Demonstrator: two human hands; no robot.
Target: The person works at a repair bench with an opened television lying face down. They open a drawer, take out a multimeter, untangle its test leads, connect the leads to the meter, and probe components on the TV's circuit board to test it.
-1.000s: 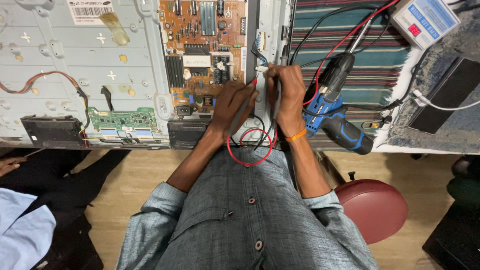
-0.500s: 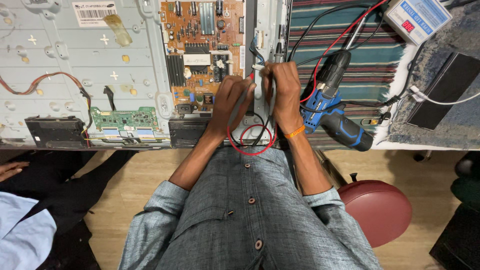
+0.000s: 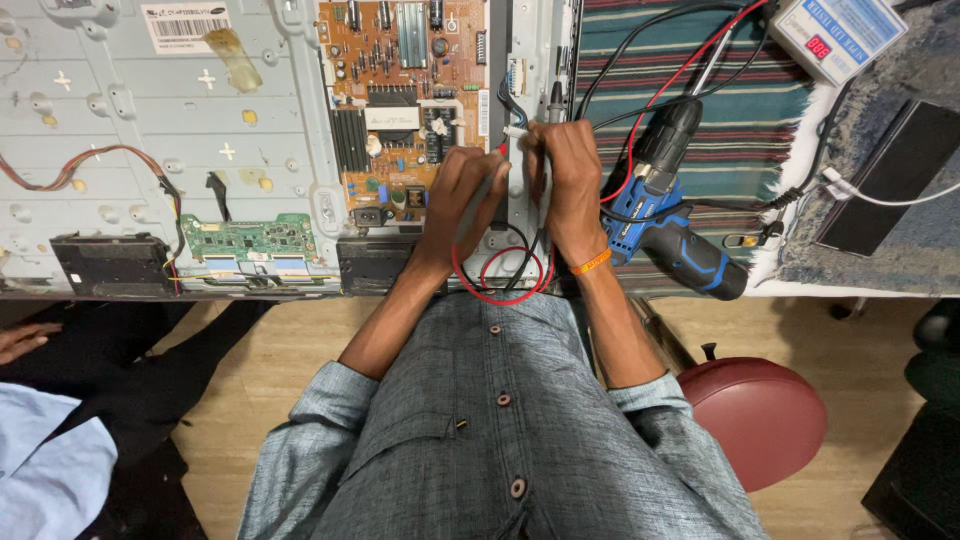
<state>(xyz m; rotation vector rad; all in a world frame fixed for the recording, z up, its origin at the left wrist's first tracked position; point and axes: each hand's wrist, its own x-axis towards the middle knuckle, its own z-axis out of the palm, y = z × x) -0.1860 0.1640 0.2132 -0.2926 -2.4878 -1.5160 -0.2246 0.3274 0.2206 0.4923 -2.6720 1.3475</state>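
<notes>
Clearly my left hand (image 3: 462, 195) is closed round a dark test probe (image 3: 478, 205), and my right hand (image 3: 568, 185) is pinched on a second probe (image 3: 553, 110); both tips sit at the metal frame strip (image 3: 525, 60) just beside the brown power board (image 3: 405, 95) on the opened panel back (image 3: 150, 130). I judge the main risk to be a slipped tip; the board's parts stand close together, and a probe sliding sideways could bridge two contacts. The red lead (image 3: 500, 285) and black lead loop loosely under my wrists at the bench edge; a tug from a forearm could drag a probe off its point. The blue drill (image 3: 665, 225) lies just beside my right wrist, so that side is tight; an elbow swing could knock it toward the edge. Leftward, over the grey panel back, I have more room; behind me the red stool (image 3: 760, 415) crowds my right, and another person's hand (image 3: 25, 340) shows low at the far left.
</notes>
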